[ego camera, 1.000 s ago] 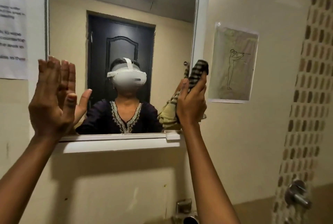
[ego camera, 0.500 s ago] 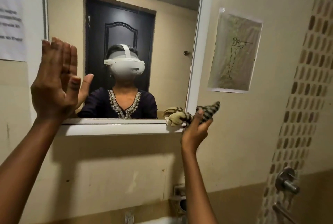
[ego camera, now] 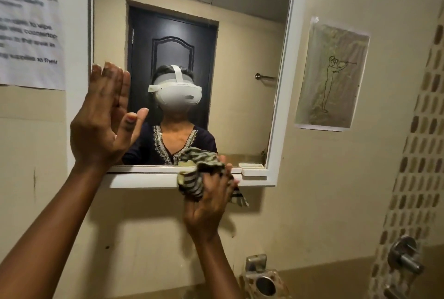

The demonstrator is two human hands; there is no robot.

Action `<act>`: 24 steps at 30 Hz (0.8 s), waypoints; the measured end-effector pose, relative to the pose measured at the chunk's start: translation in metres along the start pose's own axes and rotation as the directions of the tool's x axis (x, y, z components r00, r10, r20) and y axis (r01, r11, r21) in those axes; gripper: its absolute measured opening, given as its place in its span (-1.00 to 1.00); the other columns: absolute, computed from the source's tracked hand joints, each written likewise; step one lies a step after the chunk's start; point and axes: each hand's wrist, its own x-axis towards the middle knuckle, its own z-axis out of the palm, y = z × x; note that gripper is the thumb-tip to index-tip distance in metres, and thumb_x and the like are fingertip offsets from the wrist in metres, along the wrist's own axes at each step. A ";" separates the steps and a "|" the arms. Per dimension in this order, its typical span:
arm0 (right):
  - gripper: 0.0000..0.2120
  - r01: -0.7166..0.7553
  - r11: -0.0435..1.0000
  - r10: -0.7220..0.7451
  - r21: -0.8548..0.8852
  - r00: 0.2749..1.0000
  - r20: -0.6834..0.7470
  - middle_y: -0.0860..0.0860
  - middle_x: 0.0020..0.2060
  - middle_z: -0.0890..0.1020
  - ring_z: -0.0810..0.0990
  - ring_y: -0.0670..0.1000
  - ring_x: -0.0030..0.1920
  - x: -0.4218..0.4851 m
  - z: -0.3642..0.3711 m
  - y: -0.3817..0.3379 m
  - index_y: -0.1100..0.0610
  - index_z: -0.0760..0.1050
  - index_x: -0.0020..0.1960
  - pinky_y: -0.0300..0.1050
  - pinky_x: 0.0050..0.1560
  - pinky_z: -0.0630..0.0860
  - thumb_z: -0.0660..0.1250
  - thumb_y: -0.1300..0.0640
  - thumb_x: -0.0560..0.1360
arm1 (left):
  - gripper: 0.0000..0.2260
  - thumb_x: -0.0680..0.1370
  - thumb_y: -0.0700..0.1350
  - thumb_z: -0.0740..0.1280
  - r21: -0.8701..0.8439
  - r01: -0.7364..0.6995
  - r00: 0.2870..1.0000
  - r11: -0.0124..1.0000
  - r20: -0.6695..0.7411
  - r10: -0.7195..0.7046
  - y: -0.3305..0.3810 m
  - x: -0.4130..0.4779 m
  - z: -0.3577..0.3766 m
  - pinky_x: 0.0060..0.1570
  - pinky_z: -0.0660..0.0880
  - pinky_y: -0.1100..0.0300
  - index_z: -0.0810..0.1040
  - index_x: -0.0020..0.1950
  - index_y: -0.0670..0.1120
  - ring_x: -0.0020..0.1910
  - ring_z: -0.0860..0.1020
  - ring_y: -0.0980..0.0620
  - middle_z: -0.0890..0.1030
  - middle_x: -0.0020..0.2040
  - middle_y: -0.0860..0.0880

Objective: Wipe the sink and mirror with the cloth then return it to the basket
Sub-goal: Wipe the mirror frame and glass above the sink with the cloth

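A white-framed mirror hangs on the wall ahead and reflects a person with a headset. My right hand grips a bunched striped cloth against the mirror's bottom frame, near the middle. My left hand is raised flat, fingers together and upright, at the mirror's lower left corner, holding nothing. The sink and the basket are out of view.
A printed paper notice is taped left of the mirror. A drawing is taped to the wall on the right. Below are a metal wall fitting and a tap handle by the patterned tile strip.
My right hand has carried the cloth down from the mirror's right edge and then left along the bottom frame. My left hand has stayed raised at the lower left corner.
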 end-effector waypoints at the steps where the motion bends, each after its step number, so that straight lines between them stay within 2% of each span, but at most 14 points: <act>1: -0.57 0.153 0.987 -0.148 -0.046 0.985 0.086 0.15 0.45 0.28 0.09 0.18 0.50 0.002 0.001 -0.005 0.11 0.32 0.30 0.18 0.44 0.11 0.27 0.00 0.48 | -0.32 0.54 0.13 0.26 0.071 0.019 0.999 0.997 0.044 -0.022 -0.011 0.000 0.010 0.53 0.19 0.02 0.07 0.57 -0.05 0.59 0.00 0.00 0.04 0.58 0.02; 2: -0.55 0.298 0.953 -0.281 -0.051 0.935 0.215 0.20 0.40 0.35 0.11 0.18 0.49 0.006 0.002 -0.012 0.13 0.36 0.27 0.14 0.42 0.16 0.31 0.01 0.44 | -0.30 0.55 0.17 0.21 0.117 0.033 0.994 0.993 0.098 -0.044 -0.023 0.002 0.020 0.54 0.15 0.01 0.03 0.58 -0.07 0.59 -0.04 0.00 0.02 0.59 0.00; 4: -0.54 0.581 0.814 -0.517 -0.026 0.744 0.423 0.18 0.41 0.34 0.13 0.14 0.49 0.012 -0.001 -0.021 0.11 0.40 0.32 0.04 0.44 0.11 0.29 0.06 0.44 | -0.27 0.54 0.23 0.15 0.187 0.045 0.973 0.981 0.213 -0.085 -0.045 0.003 0.041 0.57 0.01 0.09 -0.05 0.59 -0.05 0.59 -0.09 -0.01 -0.06 0.61 -0.01; 5: -0.54 0.676 0.737 -0.589 -0.024 0.659 0.469 0.15 0.43 0.30 0.14 0.12 0.49 0.015 -0.004 -0.019 0.09 0.37 0.37 0.01 0.46 0.07 0.24 0.09 0.48 | -0.26 0.53 0.23 0.14 0.214 0.041 0.965 0.976 0.245 -0.094 -0.052 0.002 0.046 0.57 -0.02 0.11 -0.07 0.59 -0.04 0.60 -0.10 -0.02 -0.07 0.62 -0.01; 6: -0.54 0.712 0.701 -0.616 -0.024 0.622 0.483 0.13 0.44 0.28 0.16 0.10 0.48 0.020 -0.007 -0.011 0.09 0.34 0.40 -0.01 0.47 0.05 0.20 0.13 0.50 | -0.26 0.53 0.23 0.14 0.218 0.034 0.962 0.975 0.256 -0.091 -0.056 0.001 0.048 0.57 -0.03 0.11 -0.07 0.59 -0.04 0.60 -0.09 -0.03 -0.08 0.62 -0.01; 7: -0.55 0.709 0.704 -0.606 -0.047 0.634 0.479 0.12 0.43 0.30 0.18 0.09 0.48 0.025 -0.014 0.002 0.08 0.33 0.41 -0.01 0.46 0.06 0.18 0.14 0.51 | -0.26 0.54 0.22 0.14 0.197 0.031 0.964 0.980 0.253 -0.082 -0.055 0.002 0.048 0.57 -0.03 0.13 -0.07 0.59 -0.05 0.60 -0.09 -0.03 -0.07 0.62 -0.02; 9: -0.51 0.620 0.760 -0.502 -0.193 0.750 0.431 0.14 0.41 0.35 0.16 0.09 0.49 0.031 -0.030 0.036 0.08 0.31 0.40 0.04 0.48 0.04 0.22 0.07 0.49 | -0.29 0.55 0.20 0.15 0.143 0.016 0.983 0.990 0.180 -0.042 -0.039 0.004 0.034 0.56 -0.03 0.18 -0.03 0.59 -0.07 0.60 -0.09 0.00 -0.03 0.61 -0.02; 12: -0.39 0.406 0.824 -0.279 -0.396 0.898 0.340 0.04 0.51 0.13 0.06 0.03 0.51 0.027 -0.051 0.067 0.08 0.19 0.46 0.12 0.50 -0.13 0.20 -0.04 0.45 | -0.35 0.56 0.07 0.28 0.021 -0.027 0.999 0.999 0.018 0.027 -0.010 -0.003 0.011 0.53 0.07 0.24 0.10 0.57 -0.07 0.59 -0.01 0.06 0.08 0.58 0.01; 14: -0.44 0.302 0.874 -0.200 -0.380 0.938 0.284 -0.01 0.54 -0.02 0.04 0.04 0.52 0.023 -0.044 0.059 0.09 0.17 0.46 0.16 0.49 -0.18 0.11 -0.07 0.50 | -0.34 0.56 0.08 0.27 0.067 -0.045 0.999 0.997 0.030 0.043 -0.014 -0.002 0.015 0.54 0.06 0.22 0.09 0.57 -0.09 0.59 -0.04 0.05 0.07 0.58 0.00; 15: -0.45 0.271 0.892 -0.175 -0.362 0.945 0.277 0.00 0.54 -0.03 0.02 0.06 0.52 0.023 -0.038 0.047 0.09 0.19 0.45 0.16 0.48 -0.19 0.12 -0.06 0.50 | -0.33 0.57 0.11 0.25 0.102 -0.037 0.997 0.994 0.070 0.030 -0.021 -0.001 0.022 0.54 0.03 0.20 0.05 0.58 -0.09 0.59 -0.05 0.03 0.04 0.59 -0.01; 17: -0.41 0.331 0.899 -0.234 -0.286 0.916 0.325 0.06 0.52 0.09 0.01 0.09 0.52 0.022 -0.023 0.018 0.09 0.24 0.43 0.17 0.49 -0.15 0.26 0.01 0.42 | -0.31 0.57 0.17 0.18 0.142 -0.021 0.988 0.990 0.154 -0.001 -0.036 -0.001 0.036 0.56 -0.02 0.15 -0.02 0.58 -0.07 0.60 -0.06 -0.02 -0.02 0.61 -0.02; 19: -0.42 0.446 0.874 -0.337 -0.192 0.841 0.423 0.09 0.47 0.24 0.05 0.08 0.51 0.022 -0.010 -0.014 0.07 0.28 0.43 0.18 0.49 -0.04 0.30 0.10 0.42 | -0.30 0.57 0.17 0.17 0.138 -0.022 0.979 0.990 0.205 -0.007 -0.045 -0.003 0.046 0.56 -0.07 0.14 -0.05 0.59 -0.07 0.60 -0.06 -0.03 -0.04 0.61 -0.02; 21: -0.52 0.552 0.825 -0.426 -0.119 0.747 0.510 0.08 0.47 0.25 0.06 0.06 0.51 0.022 -0.003 -0.040 0.05 0.27 0.44 0.14 0.50 -0.05 0.15 0.16 0.53 | -0.30 0.56 0.14 0.19 0.112 -0.027 0.977 0.993 0.212 0.003 -0.045 -0.005 0.047 0.56 -0.06 0.12 -0.04 0.58 -0.07 0.60 -0.05 -0.03 -0.05 0.61 -0.01; 24: -0.54 0.747 0.665 -0.553 0.003 0.490 0.674 0.06 0.47 0.25 0.09 0.05 0.51 0.024 -0.005 -0.045 0.06 0.22 0.47 0.08 0.50 -0.01 -0.10 0.24 0.60 | -0.33 0.57 0.13 0.20 0.042 0.043 0.964 0.998 0.260 -0.053 -0.047 0.001 0.044 0.57 0.00 0.07 0.02 0.58 -0.08 0.59 -0.02 -0.01 0.00 0.61 0.00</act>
